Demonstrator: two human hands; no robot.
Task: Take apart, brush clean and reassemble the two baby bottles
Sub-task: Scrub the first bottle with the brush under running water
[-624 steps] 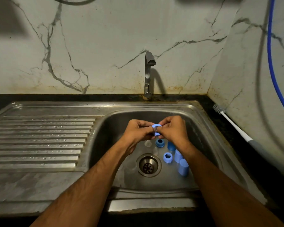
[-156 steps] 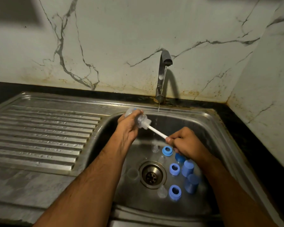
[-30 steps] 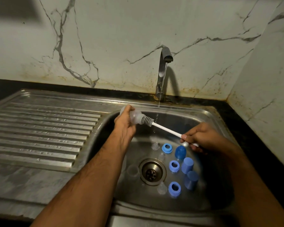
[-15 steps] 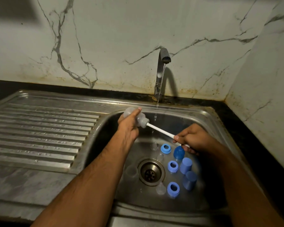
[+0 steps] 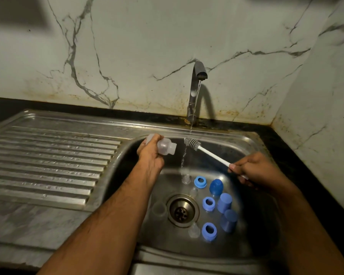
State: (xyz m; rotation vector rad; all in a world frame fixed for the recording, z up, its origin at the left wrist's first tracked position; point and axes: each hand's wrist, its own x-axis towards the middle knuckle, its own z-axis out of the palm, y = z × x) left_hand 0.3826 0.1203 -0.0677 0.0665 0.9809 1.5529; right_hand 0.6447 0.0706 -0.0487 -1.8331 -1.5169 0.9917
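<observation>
My left hand (image 5: 150, 153) grips a clear baby bottle body (image 5: 165, 146) on its side over the basin, mouth pointing right. My right hand (image 5: 254, 169) holds the white handle of a bottle brush (image 5: 213, 154). Its bristle head (image 5: 192, 144) is out of the bottle, right of the mouth, under the running water. On the basin floor lie three blue screw rings (image 5: 200, 182), several blue caps (image 5: 224, 203), clear teats (image 5: 194, 232) and another clear bottle body (image 5: 159, 209) left of the drain.
The tap (image 5: 197, 92) runs a thin stream into the steel sink (image 5: 244, 143). The drain (image 5: 182, 210) sits mid-basin. A ribbed draining board (image 5: 48, 161) lies to the left. A marble wall stands behind and at the right.
My right hand has pulled the brush out of the bottle and moved right; the bristle head now sits under the water stream. The left hand still holds the bottle.
</observation>
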